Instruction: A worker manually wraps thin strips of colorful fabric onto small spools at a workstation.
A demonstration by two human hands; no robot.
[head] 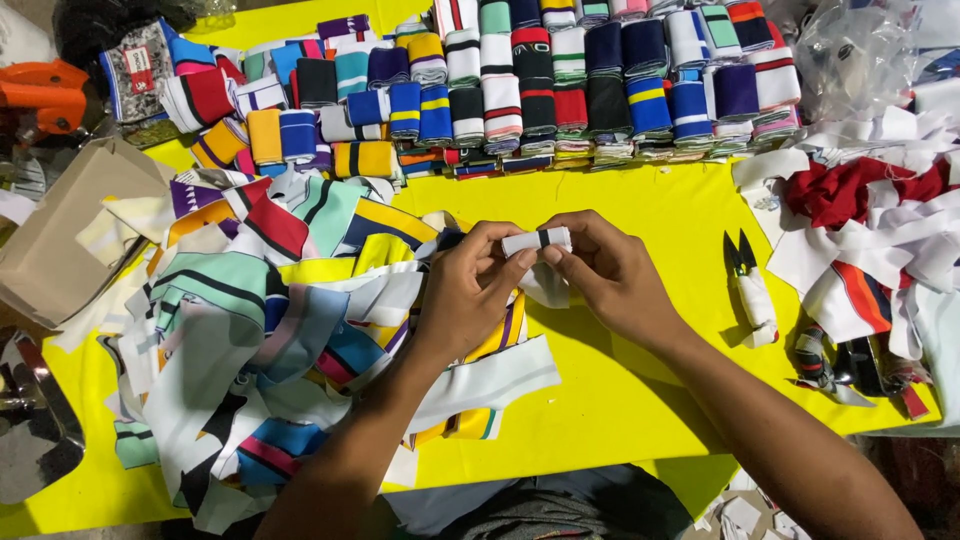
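So from the head cam, both hands are up over the yellow table (620, 200), pinching the same little fabric roll (537, 241), white with a dark stripe across it. Left hand (470, 290) has its fingers curled shut on the roll's left end, thumb and fingertips pressed onto it. Right hand (612, 275) is closed on the right end the same way, fingers bent over the top. The roll sits between the two hands, held just above the table, roughly centre of the view, with a white strip tail hanging down under it.

Left of the hands is a loose heap of striped strips (260, 330) in teal, white, navy and yellow, touching the left forearm. Along the far edge are rows of finished rolls (540, 90), packed side by side. Right of the right hand lie small snips (748, 285) with a white-wrapped handle, near but apart. Further right is a pile of white and red scraps (870, 220). A cardboard box (70, 225) sits at the left edge
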